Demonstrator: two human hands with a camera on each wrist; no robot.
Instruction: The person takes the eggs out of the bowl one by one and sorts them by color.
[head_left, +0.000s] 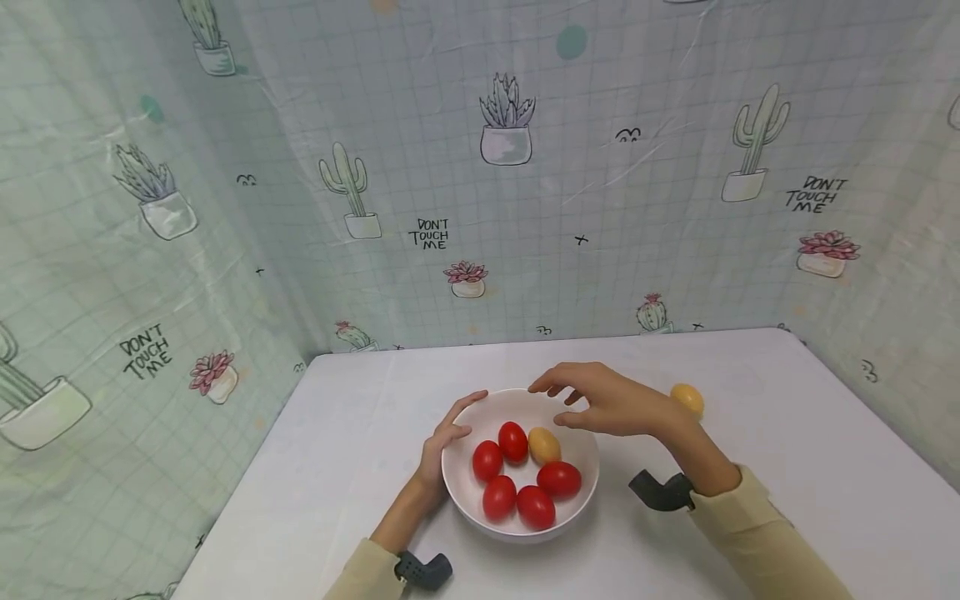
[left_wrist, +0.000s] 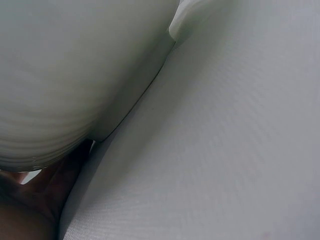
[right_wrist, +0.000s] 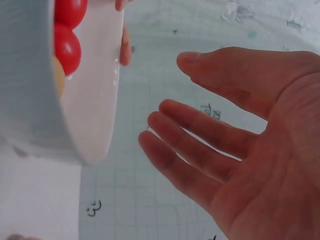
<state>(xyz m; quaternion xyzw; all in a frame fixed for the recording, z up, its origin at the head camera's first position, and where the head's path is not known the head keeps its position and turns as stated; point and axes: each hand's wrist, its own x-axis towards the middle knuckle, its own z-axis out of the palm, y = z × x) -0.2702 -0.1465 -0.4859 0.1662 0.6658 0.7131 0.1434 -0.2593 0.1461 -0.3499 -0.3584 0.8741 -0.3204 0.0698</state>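
Observation:
A white bowl stands on the table, holding several red eggs and one yellow egg. My left hand grips the bowl's left side, thumb over the rim; in the left wrist view much of that hand is hidden by the bowl's wall. Over the bowl's far right rim hovers my right hand, its fingers loosely bent. The right wrist view shows a gap between thumb and fingers of this hand, with nothing held, and the bowl beside it.
Another yellow egg lies on the white table, just beyond my right wrist. A cloth with cactus drawings hangs behind the table and along both sides. Dark wrist-worn devices sit near both sleeves.

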